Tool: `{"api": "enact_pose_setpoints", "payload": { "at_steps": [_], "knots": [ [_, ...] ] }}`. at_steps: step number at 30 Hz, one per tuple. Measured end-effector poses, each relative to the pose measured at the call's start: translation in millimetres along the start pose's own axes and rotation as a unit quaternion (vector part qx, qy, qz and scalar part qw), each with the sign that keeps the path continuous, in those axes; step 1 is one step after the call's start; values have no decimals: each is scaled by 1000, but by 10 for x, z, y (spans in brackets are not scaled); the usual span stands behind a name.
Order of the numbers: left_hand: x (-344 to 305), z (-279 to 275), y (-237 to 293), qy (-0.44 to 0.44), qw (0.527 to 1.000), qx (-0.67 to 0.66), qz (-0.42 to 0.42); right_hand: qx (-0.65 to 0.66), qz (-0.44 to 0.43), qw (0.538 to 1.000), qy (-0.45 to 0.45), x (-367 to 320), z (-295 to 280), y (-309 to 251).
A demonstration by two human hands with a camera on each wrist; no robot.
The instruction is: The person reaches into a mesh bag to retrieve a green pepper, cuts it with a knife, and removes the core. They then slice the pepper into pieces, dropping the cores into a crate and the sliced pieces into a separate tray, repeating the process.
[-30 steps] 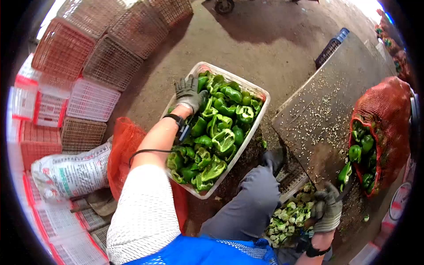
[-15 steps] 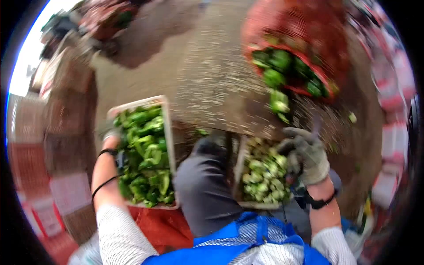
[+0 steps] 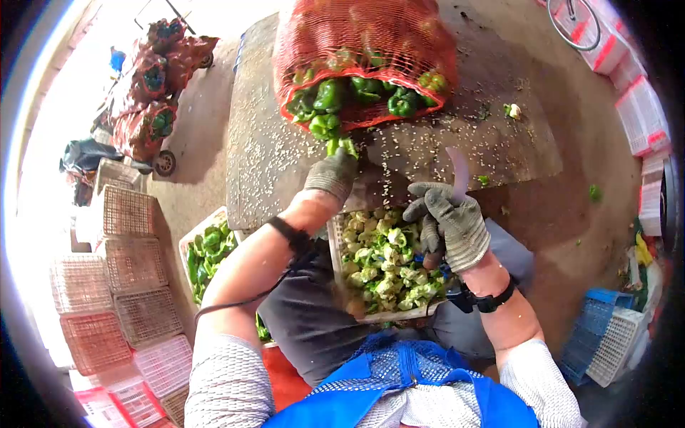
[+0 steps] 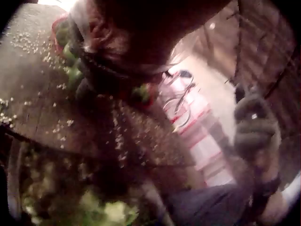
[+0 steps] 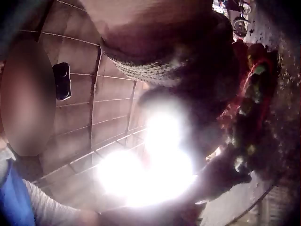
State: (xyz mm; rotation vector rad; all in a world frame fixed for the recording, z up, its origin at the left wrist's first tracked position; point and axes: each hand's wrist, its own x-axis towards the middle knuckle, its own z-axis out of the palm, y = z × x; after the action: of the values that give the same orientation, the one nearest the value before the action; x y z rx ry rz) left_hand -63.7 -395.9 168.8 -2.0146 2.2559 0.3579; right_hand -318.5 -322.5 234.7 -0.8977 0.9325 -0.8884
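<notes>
My gloved left hand [image 3: 334,175] is at the mouth of a red mesh sack [image 3: 364,36], its fingers on a pale green pepper [image 3: 346,146]. The fingertips are partly hidden by the back of the glove. Several whole dark green peppers [image 3: 367,89] fill the sack's opening just beyond. On the right, my gloved right hand [image 3: 457,221] grips a knife [image 3: 459,171], its curved blade pointing up and away from me. Below both hands a crate [image 3: 335,250] holds pale pepper cores [image 3: 392,264]. Glare and shadow hide most of the right hand in the right wrist view.
A board [image 3: 257,143] strewn with seeds lies under the sack. To the left, a white crate [image 3: 187,246] of opened green peppers sits partly behind my left arm. Stacked crates [image 3: 128,278] line the left side, and blue and white crates [image 3: 599,335] stand at right.
The left hand has left the crate of opened peppers and reached across to the pepper by the sack. The head view has swung right. The right hand still holds the knife.
</notes>
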Motion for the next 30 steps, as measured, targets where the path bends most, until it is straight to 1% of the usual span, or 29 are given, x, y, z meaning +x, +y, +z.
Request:
{"api": "enact_pose_setpoints", "payload": {
  "at_steps": [1,2,3,4,5,7,8,9,10,11,12,13,15,16,17,19,20,22,23,24,27,28,30],
  "knots": [
    [142,133,0,9,999,46,-3,1,3,1000,10,-28,-129,5],
    [267,281,-14,18,995,93,-6,16,24,999,39,-15,-312,71],
    [331,406,-134,86,995,-6,-56,33,47,996,69,-7,-457,159],
    [463,600,-315,23,889,-450,-77,60,107,986,113,-16,-495,86],
    [589,757,-495,-48,596,-796,-94,16,46,994,97,22,-634,216],
    [616,695,-549,-50,586,-797,-135,-31,23,998,48,15,-646,100],
    [423,367,-306,-36,738,-661,-126,-55,-12,998,36,30,-634,99],
    [158,-74,39,-22,860,-498,-111,-72,-23,997,31,50,-642,123],
    [-1,-330,276,-39,842,-513,-159,-88,-33,995,27,71,-650,148],
    [-153,-331,373,-19,816,-563,-132,-105,-45,993,23,91,-658,176],
    [-287,-287,535,19,787,-613,-68,-128,-52,990,25,103,-658,186],
    [-406,-234,701,59,748,-661,-5,-133,-71,988,17,109,-636,143],
    [-629,-173,883,56,804,-589,52,-144,-107,984,1,121,-592,62],
    [-660,-90,905,45,811,-577,89,-134,-82,987,-25,123,-592,5],
    [-710,-167,994,11,827,-553,102,-148,-83,985,-28,140,-587,36],
    [-650,-141,976,9,856,-461,234,-136,-52,989,-24,161,-606,125],
    [-646,-128,992,1,852,-459,251,-118,-25,993,-19,154,-600,140],
    [-643,-51,963,-38,847,-474,238,-34,43,998,-11,114,-542,99],
    [-643,-26,940,-56,846,-478,231,1,55,998,-12,142,-534,149],
    [-671,-52,939,-68,832,-505,220,27,65,997,-8,178,-503,175],
    [-657,53,851,-74,782,-598,162,86,108,990,0,312,-343,228],
    [-673,38,824,-51,793,-587,154,100,129,987,-5,369,-292,246],
    [-622,204,852,-16,714,-698,45,75,143,987,23,529,-214,317]
  ]
}}
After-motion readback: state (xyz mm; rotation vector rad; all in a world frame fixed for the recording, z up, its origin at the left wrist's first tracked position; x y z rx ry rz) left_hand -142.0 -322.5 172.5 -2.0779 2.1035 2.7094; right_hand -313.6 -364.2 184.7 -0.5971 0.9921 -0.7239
